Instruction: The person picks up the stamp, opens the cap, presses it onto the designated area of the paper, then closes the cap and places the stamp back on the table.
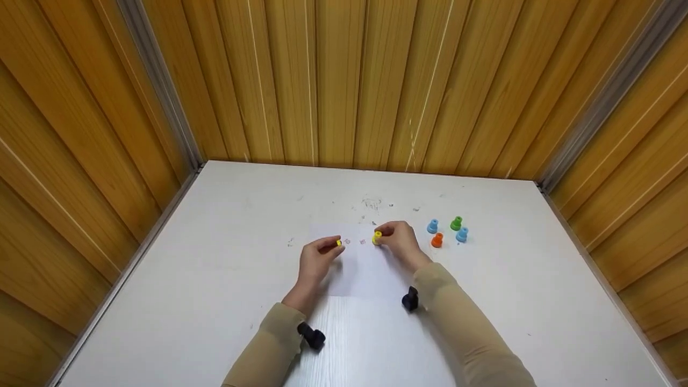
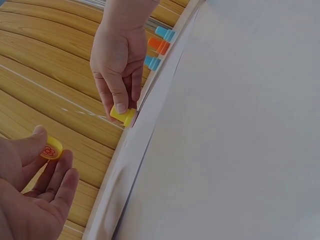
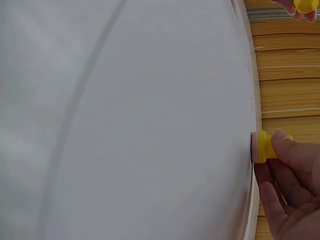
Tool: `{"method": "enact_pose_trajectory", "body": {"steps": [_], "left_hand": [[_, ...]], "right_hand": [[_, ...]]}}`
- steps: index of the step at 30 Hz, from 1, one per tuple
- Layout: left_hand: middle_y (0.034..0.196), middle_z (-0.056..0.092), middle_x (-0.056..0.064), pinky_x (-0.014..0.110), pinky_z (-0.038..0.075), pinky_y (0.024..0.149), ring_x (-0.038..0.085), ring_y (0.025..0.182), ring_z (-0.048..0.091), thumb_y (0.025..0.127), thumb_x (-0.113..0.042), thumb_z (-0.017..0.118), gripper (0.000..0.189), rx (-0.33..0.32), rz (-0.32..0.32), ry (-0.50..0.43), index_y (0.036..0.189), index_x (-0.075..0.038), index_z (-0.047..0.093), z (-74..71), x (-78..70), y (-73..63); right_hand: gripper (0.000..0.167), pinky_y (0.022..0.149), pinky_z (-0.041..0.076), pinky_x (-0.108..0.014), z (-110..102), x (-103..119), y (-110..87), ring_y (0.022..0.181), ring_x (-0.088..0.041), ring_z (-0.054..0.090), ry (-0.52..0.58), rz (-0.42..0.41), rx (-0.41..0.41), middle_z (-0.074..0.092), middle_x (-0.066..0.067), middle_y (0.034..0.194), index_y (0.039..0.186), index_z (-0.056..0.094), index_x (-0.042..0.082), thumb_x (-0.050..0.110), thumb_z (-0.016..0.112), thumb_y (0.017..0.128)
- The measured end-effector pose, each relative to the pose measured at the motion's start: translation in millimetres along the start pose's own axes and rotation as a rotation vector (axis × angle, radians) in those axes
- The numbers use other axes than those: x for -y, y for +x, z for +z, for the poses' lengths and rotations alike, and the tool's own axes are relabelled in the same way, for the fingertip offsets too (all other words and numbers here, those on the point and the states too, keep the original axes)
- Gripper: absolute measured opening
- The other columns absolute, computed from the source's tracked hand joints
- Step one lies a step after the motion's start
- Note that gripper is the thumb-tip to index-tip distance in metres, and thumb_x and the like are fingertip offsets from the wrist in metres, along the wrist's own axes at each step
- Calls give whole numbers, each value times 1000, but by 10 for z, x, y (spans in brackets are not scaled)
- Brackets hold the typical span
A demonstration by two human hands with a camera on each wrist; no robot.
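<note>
My left hand (image 1: 316, 262) pinches a small yellow stamp cap (image 2: 52, 149) between thumb and fingers, a red flower on its round face. It hovers near the left part of a white paper sheet (image 1: 357, 277). My right hand (image 1: 402, 240) grips the handle of a yellow toy stamp (image 3: 262, 146). That stamp stands upright, its pinkish base right at the paper near the upper right. Two small reddish flower-like prints (image 1: 355, 242) lie on the sheet between the hands.
Right of my right hand stand two light blue stamps (image 1: 433, 226), a green stamp (image 1: 456, 223) and an orange stamp (image 1: 437, 240). Dark smudges (image 1: 371, 203) mark the white table (image 1: 231, 231) behind the paper. Wood-patterned walls (image 1: 338, 80) enclose its back and sides.
</note>
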State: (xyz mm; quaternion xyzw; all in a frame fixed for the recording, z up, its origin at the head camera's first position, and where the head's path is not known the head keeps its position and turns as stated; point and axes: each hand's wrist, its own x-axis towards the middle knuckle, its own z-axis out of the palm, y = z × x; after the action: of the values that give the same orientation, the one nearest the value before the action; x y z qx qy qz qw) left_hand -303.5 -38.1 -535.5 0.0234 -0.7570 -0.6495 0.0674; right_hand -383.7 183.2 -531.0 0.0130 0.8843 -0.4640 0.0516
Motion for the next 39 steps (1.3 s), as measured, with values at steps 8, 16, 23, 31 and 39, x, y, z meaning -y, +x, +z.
{"method": "enact_pose_trajectory", "body": {"steps": [8, 16, 23, 31, 39], "left_hand": [[118, 76, 17, 27, 63, 88, 24, 106, 73, 91, -7, 78, 31, 8, 10, -7, 120, 3, 74, -1, 13, 2], [117, 76, 19, 28, 63, 88, 26, 105, 74, 91, -5, 77, 30, 8, 25, -14, 119, 5, 73, -12, 4, 15], [117, 76, 17, 29, 63, 89, 25, 106, 73, 91, -5, 77, 30, 2, 6, -4, 120, 3, 74, -27, 13, 14], [117, 76, 17, 30, 63, 89, 26, 106, 73, 91, -6, 77, 31, -1, 4, 8, 120, 3, 74, -32, 17, 19], [117, 76, 15, 30, 63, 89, 23, 106, 73, 91, -6, 77, 31, 4, -9, 16, 121, 1, 73, -23, 23, 18]], "right_hand": [[23, 95, 59, -34, 37, -32, 5, 99, -22, 63, -20, -37, -2, 72, -10, 109, 107, 76, 8, -1, 78, 87], [23, 93, 60, -34, 48, 1, 0, 96, -22, 63, -37, -62, -17, 72, -11, 105, 105, 75, 5, -4, 80, 84], [24, 95, 59, -36, 70, 32, -22, 98, -23, 63, -55, -42, -17, 71, -11, 107, 106, 74, 5, -4, 79, 85], [23, 98, 59, -37, 80, 26, -21, 101, -24, 61, -49, -29, -7, 70, -11, 109, 107, 73, 6, -5, 76, 87], [22, 99, 59, -37, 85, 27, -29, 102, -24, 61, -54, -38, -5, 70, -11, 110, 107, 73, 6, -5, 75, 88]]}}
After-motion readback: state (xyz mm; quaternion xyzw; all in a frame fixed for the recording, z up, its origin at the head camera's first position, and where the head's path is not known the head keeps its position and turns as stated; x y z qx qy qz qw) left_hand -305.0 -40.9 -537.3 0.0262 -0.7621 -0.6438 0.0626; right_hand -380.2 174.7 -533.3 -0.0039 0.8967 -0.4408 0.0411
